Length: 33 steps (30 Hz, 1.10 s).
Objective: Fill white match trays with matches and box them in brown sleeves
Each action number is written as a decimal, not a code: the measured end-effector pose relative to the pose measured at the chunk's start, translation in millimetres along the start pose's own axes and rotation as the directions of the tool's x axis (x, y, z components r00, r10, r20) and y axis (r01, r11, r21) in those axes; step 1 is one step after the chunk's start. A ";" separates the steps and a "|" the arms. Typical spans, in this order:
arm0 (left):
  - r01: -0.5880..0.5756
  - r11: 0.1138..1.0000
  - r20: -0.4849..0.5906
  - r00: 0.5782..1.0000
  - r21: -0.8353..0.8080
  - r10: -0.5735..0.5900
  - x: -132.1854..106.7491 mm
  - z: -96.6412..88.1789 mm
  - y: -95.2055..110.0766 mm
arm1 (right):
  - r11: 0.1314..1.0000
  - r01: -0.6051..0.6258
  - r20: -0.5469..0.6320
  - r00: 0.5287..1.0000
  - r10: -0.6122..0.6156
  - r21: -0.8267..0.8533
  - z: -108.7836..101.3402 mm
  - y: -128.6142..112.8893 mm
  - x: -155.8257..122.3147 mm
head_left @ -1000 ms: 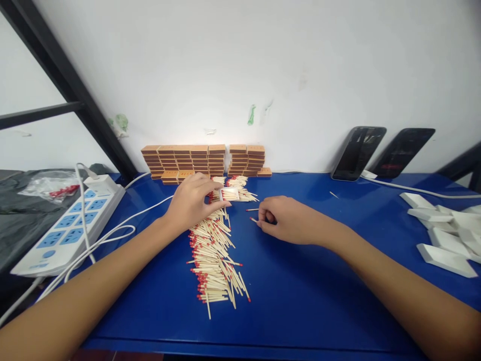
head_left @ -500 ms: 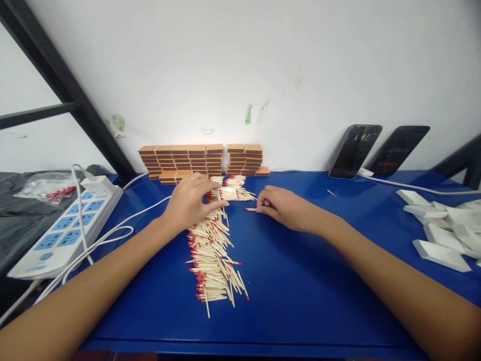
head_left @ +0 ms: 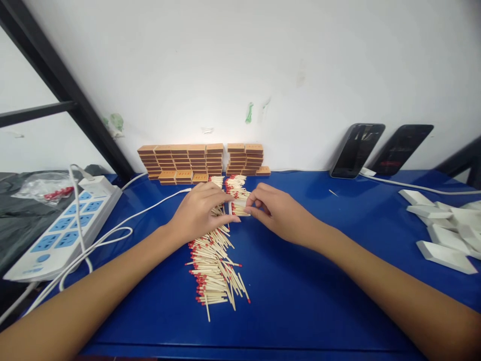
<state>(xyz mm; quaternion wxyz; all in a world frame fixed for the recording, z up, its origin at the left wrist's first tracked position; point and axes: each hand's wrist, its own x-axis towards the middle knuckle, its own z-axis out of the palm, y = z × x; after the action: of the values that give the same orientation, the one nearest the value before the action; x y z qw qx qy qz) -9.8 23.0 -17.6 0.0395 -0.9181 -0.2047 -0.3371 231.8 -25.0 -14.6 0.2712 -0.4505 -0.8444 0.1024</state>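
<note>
A long heap of red-tipped matches (head_left: 214,260) lies on the blue table (head_left: 308,281), running from the middle toward the wall. My left hand (head_left: 199,213) rests on the far end of the heap, fingers curled around a small white matchbox tray (head_left: 236,206) filled with matches. My right hand (head_left: 276,210) meets it from the right, its fingertips pinched at the tray's right end. The tray is mostly hidden between the two hands.
Stacked brown matchboxes (head_left: 203,160) line the wall. A white power strip (head_left: 63,225) with cables lies at left. Two dark phones (head_left: 356,150) lean on the wall at right. Several white empty trays (head_left: 447,230) lie at the right edge. One stray match (head_left: 332,193) lies alone.
My right hand picked up loose matches from the table and moved left to the tray. My left hand drew the tray slightly nearer, and both hands now close around it.
</note>
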 end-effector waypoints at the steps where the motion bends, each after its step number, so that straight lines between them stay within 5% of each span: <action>1: -0.002 1.000 -0.005 1.000 -0.016 0.002 0.6 -0.3 2.1 | 1.000 0.007 -0.016 1.000 -0.007 -0.017 1.5 -1.7 -0.7; 11: 0.028 0.999 -0.008 1.000 -0.027 -0.028 2.1 -2.5 -2.9 | 1.000 0.014 -0.123 0.992 -0.011 0.021 2.4 14.4 4.2; 17: 0.113 0.985 -0.112 0.989 0.127 -0.099 -0.6 -2.5 -13.2 | 0.995 -0.091 -0.176 0.981 0.085 -0.030 11.8 32.5 6.0; 21: 0.199 0.964 -0.144 0.974 0.179 -0.174 -3.3 -2.8 -18.4 | 0.990 -0.138 -0.154 0.979 0.133 -0.022 19.3 38.7 7.8; 33: 0.170 0.964 -0.113 0.982 0.204 -0.149 -3.5 -3.7 -18.6 | 0.979 -0.187 0.007 0.982 0.188 -0.085 20.0 36.3 11.6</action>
<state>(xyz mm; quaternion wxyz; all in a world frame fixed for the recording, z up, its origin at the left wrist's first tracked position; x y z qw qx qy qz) -21.9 38.0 -18.2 0.1200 -0.8717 -0.3106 -0.3596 241.3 6.6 -42.1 0.2347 -0.5381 -0.8039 0.0955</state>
